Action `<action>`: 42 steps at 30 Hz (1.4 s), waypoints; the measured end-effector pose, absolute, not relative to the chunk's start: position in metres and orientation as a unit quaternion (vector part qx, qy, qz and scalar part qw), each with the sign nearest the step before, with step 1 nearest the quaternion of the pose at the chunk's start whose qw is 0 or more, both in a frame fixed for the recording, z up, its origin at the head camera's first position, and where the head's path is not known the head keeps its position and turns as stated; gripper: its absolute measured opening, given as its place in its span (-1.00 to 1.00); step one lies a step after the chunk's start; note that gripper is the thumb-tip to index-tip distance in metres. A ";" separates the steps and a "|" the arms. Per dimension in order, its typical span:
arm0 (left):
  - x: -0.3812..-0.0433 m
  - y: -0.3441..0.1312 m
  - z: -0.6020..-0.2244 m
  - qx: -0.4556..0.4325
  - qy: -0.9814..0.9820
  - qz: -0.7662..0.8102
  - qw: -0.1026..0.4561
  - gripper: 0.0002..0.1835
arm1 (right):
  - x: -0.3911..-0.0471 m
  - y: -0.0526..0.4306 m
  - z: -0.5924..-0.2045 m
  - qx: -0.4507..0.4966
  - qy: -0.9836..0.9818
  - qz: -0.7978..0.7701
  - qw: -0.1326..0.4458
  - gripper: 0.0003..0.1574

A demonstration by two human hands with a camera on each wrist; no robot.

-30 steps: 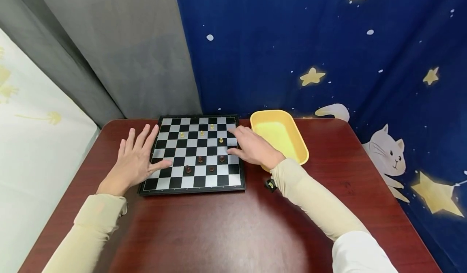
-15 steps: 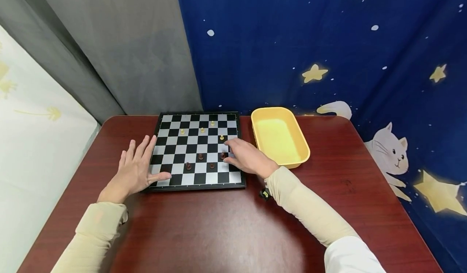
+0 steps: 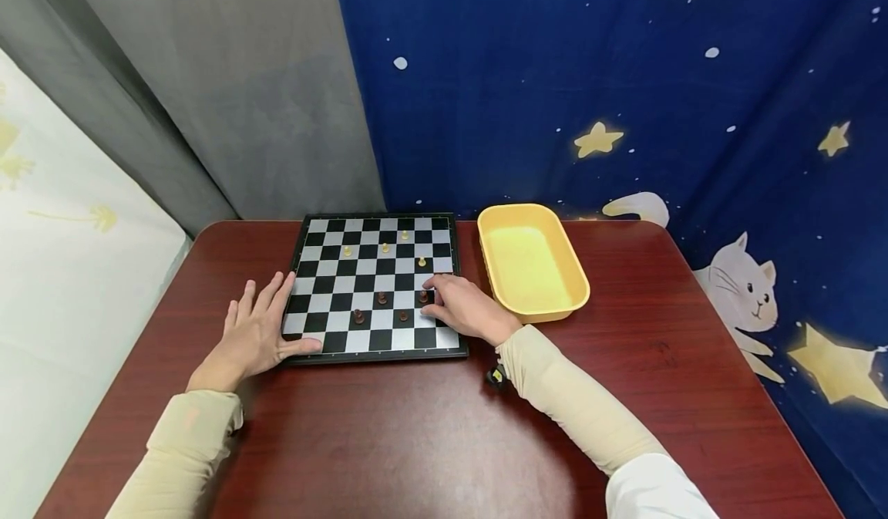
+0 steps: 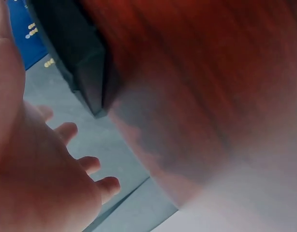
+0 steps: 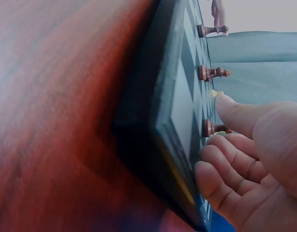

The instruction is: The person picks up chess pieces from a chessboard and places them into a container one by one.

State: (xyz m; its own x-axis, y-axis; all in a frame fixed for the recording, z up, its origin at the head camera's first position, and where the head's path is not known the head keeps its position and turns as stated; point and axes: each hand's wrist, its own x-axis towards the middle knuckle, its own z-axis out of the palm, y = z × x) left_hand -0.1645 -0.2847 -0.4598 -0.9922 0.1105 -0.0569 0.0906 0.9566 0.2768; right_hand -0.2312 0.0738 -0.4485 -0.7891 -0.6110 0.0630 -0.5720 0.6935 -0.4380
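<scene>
A black-and-silver chessboard [image 3: 361, 358] lies on the table, carrying several small yellow and dark brown chess pieces. My left hand [image 3: 251, 339] rests with spread fingers along the board's left side, its thumb over the near-left corner. At the board's right side my right hand [image 3: 472, 308] has its thumb and fingers apart on either side of a dark chess piece [image 3: 423, 297]. The right wrist view shows this dark piece [image 5: 210, 127] standing close to the fingertips, with a gap to the thumb. Other dark pieces, such as one pawn-like piece [image 3: 381, 298], stand to its left.
A yellow plastic tray [image 3: 581, 295] stands right of the board on the reddish-brown table [image 3: 388, 434]. Behind the table hang a grey curtain [image 3: 277, 102] and a blue star-patterned one [image 3: 486, 102]. A small dark device [image 3: 496, 376] sits under my right wrist.
My right hand has moved down and slightly left from the board's right edge to the dark piece. My left hand has slid slightly nearer along the board's left side.
</scene>
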 end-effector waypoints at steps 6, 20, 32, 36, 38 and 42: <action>-0.165 -0.288 -0.464 0.056 0.988 0.135 0.043 0.40 | -0.231 0.070 -0.453 -0.319 0.918 -0.233 0.034 -0.58; -0.164 -0.291 -0.458 0.063 0.986 0.136 0.071 0.41 | -0.235 0.063 -0.462 -0.300 0.926 -0.232 0.003 -0.80; -0.169 -0.290 -0.454 0.060 0.988 0.114 0.090 0.37 | -0.237 0.063 -0.463 -0.295 0.924 -0.245 0.006 -0.82; -0.171 -0.289 -0.453 0.056 0.987 0.113 0.098 0.38 | -0.239 0.064 -0.465 -0.297 0.923 -0.247 0.000 -0.82; -0.172 -0.288 -0.452 0.055 0.987 0.112 0.101 0.39 | -0.239 0.064 -0.465 -0.298 0.922 -0.249 -0.003 -0.82; -0.174 -0.288 -0.452 0.050 0.986 0.117 0.111 0.39 | -0.240 0.065 -0.466 -0.297 0.920 -0.255 0.000 -0.83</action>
State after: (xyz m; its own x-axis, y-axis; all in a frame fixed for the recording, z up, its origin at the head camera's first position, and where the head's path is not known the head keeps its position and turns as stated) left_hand -0.1736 -0.2879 -0.4517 -0.9705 0.1239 -0.2066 0.0720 0.9676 0.2419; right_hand -0.2401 0.0646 -0.4655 -0.8234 -0.5468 0.1516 -0.5469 0.6935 -0.4690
